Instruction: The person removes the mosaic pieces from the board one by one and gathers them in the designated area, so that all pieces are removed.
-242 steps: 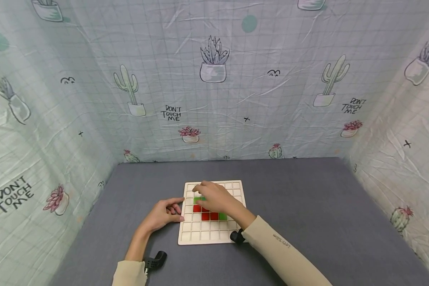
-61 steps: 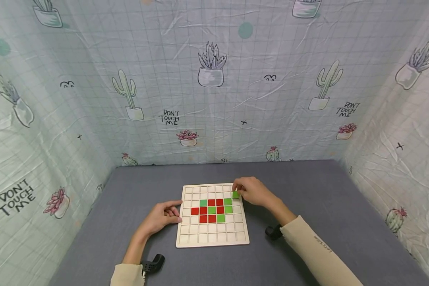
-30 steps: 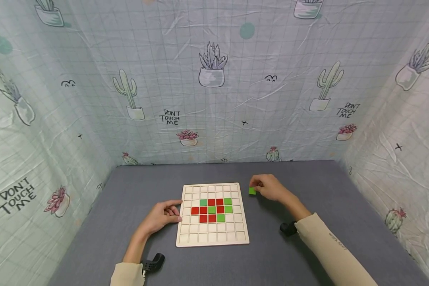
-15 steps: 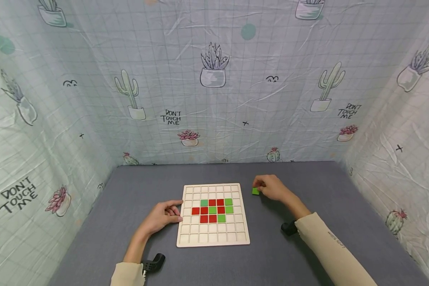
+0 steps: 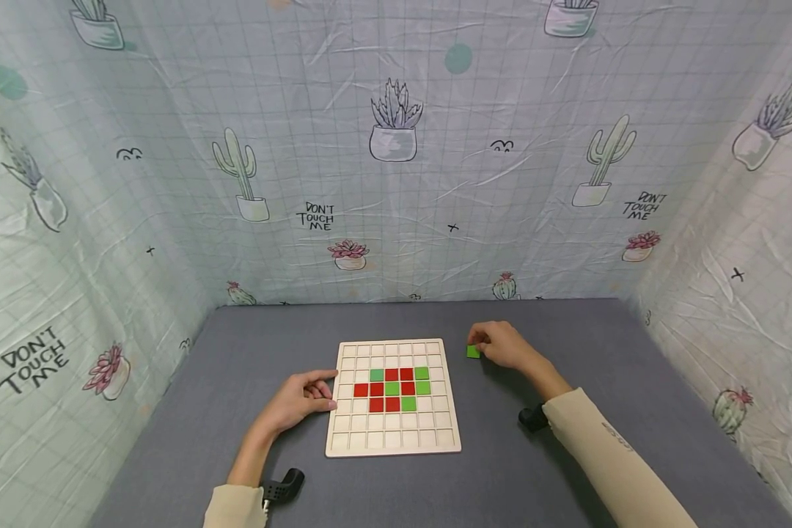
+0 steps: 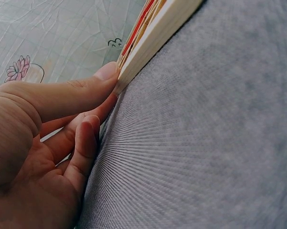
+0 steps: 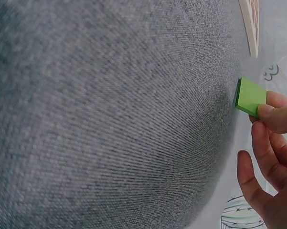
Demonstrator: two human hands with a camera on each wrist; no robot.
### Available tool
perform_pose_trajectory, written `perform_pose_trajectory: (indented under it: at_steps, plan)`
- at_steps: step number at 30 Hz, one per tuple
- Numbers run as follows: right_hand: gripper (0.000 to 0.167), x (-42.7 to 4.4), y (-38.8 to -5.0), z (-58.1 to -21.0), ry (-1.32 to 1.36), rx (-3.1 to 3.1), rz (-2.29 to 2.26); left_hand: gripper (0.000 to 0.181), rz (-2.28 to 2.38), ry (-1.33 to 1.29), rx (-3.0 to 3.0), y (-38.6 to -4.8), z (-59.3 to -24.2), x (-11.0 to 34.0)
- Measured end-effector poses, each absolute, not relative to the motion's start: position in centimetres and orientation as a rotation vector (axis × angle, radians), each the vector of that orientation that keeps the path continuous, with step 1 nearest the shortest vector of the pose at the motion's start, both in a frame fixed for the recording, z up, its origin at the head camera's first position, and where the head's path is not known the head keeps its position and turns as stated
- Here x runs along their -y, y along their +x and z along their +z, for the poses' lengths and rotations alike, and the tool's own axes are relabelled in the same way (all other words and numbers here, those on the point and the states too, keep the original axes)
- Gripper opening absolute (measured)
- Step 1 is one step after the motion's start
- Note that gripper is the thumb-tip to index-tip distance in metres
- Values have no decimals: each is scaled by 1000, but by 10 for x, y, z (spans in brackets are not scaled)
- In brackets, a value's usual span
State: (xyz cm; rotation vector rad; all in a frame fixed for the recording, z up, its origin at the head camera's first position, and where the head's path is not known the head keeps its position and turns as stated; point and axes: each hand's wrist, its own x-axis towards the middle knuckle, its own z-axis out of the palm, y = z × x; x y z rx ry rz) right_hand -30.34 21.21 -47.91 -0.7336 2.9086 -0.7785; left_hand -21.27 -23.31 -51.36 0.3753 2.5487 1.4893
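1. Just off the board's right side, near its far corner, a green square tile (image 7: 250, 96) sits between the fingertips of the right hand (image 5: 504, 345).
2. That hand pinches the tile by one corner, thumb on one face and fingertips behind, probably so that most of the square projects free. The tile lies at the left tip of the hand, on the side towards the board; whether it touches the table cannot be told.
3. Left of it, well clear of the tile, lies the wooden grid board (image 5: 392, 440), flat, with red tiles (image 5: 392, 404), green tiles (image 5: 392, 389) and one teal-green tile (image 5: 377, 375) clustered in its middle rows.
4. Against the board's left edge, the left hand (image 5: 292, 400) rests a straight forefinger and thumb, gripping nothing, other fingers bent inward; this likely steadies the board against sliding.
5. Beneath everything spreads a gray tablecloth (image 5: 383, 493), with a cactus-print curtain (image 5: 409, 194) behind; each wrist carries a black camera (image 5: 285, 485).
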Motion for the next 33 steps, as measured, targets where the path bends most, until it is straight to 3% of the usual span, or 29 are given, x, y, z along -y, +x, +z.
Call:
perform_pose_trajectory:
  at_steps: [33]
  plan:
    - [20,-215,-309,-487,-754,-2890,-726,62,1465,368,-2559,-214,-516,233]
